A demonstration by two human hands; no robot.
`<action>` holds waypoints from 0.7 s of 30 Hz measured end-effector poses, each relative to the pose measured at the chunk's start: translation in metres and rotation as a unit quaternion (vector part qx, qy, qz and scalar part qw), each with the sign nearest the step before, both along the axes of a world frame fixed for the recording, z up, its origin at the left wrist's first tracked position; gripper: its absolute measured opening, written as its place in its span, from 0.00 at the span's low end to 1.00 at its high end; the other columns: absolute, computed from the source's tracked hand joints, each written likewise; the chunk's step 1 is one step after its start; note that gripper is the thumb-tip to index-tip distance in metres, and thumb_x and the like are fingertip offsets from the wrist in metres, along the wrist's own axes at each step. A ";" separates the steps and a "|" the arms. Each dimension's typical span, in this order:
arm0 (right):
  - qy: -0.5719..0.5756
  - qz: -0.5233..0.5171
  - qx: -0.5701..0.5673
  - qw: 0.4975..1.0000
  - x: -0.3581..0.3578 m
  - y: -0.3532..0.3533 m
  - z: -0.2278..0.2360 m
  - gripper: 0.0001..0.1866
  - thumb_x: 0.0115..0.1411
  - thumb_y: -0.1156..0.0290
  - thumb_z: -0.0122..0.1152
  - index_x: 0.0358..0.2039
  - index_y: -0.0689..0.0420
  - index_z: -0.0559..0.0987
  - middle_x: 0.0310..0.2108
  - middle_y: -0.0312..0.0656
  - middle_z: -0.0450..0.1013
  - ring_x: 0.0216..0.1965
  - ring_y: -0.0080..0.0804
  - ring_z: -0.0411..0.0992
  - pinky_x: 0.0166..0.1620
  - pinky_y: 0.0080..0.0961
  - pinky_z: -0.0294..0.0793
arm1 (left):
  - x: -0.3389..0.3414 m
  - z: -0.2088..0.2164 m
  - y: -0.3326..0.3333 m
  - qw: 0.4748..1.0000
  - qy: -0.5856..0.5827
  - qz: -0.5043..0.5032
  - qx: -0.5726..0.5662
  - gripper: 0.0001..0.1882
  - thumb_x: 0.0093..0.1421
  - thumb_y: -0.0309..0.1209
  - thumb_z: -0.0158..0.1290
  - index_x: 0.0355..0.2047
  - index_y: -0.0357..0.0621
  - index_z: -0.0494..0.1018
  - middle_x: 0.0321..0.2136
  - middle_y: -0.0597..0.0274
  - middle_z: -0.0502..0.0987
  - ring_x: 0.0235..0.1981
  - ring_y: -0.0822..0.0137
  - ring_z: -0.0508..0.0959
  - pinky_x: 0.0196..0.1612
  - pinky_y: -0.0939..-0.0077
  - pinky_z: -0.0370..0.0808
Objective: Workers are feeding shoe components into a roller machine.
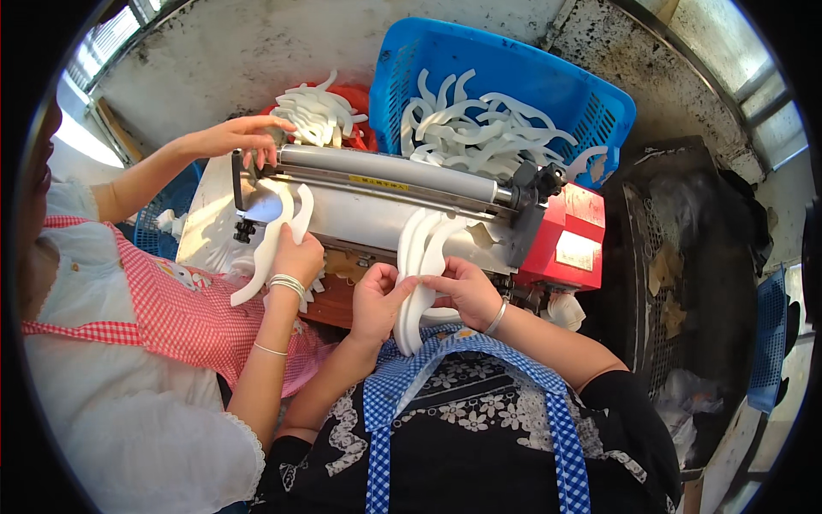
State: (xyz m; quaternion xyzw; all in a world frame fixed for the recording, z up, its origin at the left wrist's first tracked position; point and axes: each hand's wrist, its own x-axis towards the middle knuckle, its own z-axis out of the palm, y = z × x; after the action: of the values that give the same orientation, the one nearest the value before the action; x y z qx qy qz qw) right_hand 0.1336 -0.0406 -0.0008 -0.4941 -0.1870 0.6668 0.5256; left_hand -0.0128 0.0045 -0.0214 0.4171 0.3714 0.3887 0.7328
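Observation:
My left hand is closed around a small stack of white wavy strips, which look like foam. From the other side my right hand pinches the same stack, its thumb close to my left thumb. The strips stand roughly upright in front of my blue checked apron. Just beyond them lies the metal bed of a roller machine with a long grey roller. What kind of part the strips are, I cannot tell.
A co-worker's hand holds similar strips at the left; their other hand is by the roller's end. Behind the machine stand a blue basket of strips and a red container heaped with more. The machine's red housing is at right.

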 end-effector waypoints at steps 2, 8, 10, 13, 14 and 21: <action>-0.005 0.002 -0.043 0.999 -0.002 0.001 0.001 0.10 0.51 0.72 0.57 0.32 0.60 0.69 0.29 0.37 0.69 0.31 0.24 0.69 0.30 0.17 0.70 | 0.001 -0.011 0.000 1.000 -0.002 0.009 0.017 0.08 0.51 0.23 0.53 0.25 0.38 0.63 0.23 0.60 0.73 0.23 0.77 0.73 0.24 0.86 0.71; -0.016 0.008 -0.065 0.998 0.008 0.011 -0.008 0.09 0.50 0.71 0.59 0.31 0.61 0.72 0.25 0.36 0.69 0.22 0.18 0.65 0.24 0.12 0.63 | 0.009 0.002 0.014 0.988 0.123 0.016 0.089 0.10 0.50 0.24 0.54 0.26 0.38 0.62 0.22 0.60 0.73 0.23 0.77 0.73 0.23 0.86 0.70; -0.018 0.011 -0.064 0.998 0.014 0.018 -0.009 0.09 0.50 0.71 0.59 0.30 0.62 0.72 0.24 0.35 0.69 0.21 0.18 0.64 0.23 0.12 0.63 | 0.009 0.015 0.027 0.998 0.063 -0.029 -0.009 0.11 0.50 0.23 0.55 0.30 0.34 0.63 0.25 0.56 0.74 0.24 0.74 0.75 0.23 0.84 0.72; -0.013 0.021 -0.064 0.998 0.020 0.023 -0.014 0.09 0.51 0.71 0.58 0.29 0.63 0.73 0.22 0.35 0.69 0.20 0.18 0.65 0.23 0.13 0.64 | 0.004 0.021 0.045 0.991 0.107 -0.068 -0.040 0.16 0.49 0.24 0.55 0.35 0.31 0.62 0.27 0.51 0.75 0.24 0.71 0.76 0.24 0.83 0.73; 0.043 0.008 -0.069 0.997 0.022 0.024 -0.015 0.09 0.51 0.71 0.58 0.30 0.63 0.73 0.22 0.35 0.70 0.21 0.19 0.66 0.23 0.14 0.65 | 0.004 0.022 0.049 0.989 0.133 -0.058 -0.029 0.18 0.48 0.24 0.56 0.36 0.31 0.61 0.26 0.52 0.75 0.24 0.71 0.76 0.24 0.82 0.73; 0.050 -0.064 -0.103 0.991 0.017 0.018 -0.009 0.10 0.52 0.70 0.58 0.30 0.64 0.73 0.22 0.38 0.70 0.19 0.22 0.69 0.22 0.16 0.69 | 0.010 0.028 0.046 0.988 0.151 -0.032 -0.029 0.20 0.47 0.23 0.57 0.37 0.31 0.60 0.24 0.53 0.74 0.23 0.70 0.76 0.24 0.81 0.73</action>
State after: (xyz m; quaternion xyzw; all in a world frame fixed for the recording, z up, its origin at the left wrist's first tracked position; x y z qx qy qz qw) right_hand 0.1508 -0.0228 -0.0098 -0.5225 -0.0583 0.6715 0.5222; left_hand -0.0026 0.0505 0.0069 0.4615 0.4753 0.2871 0.6919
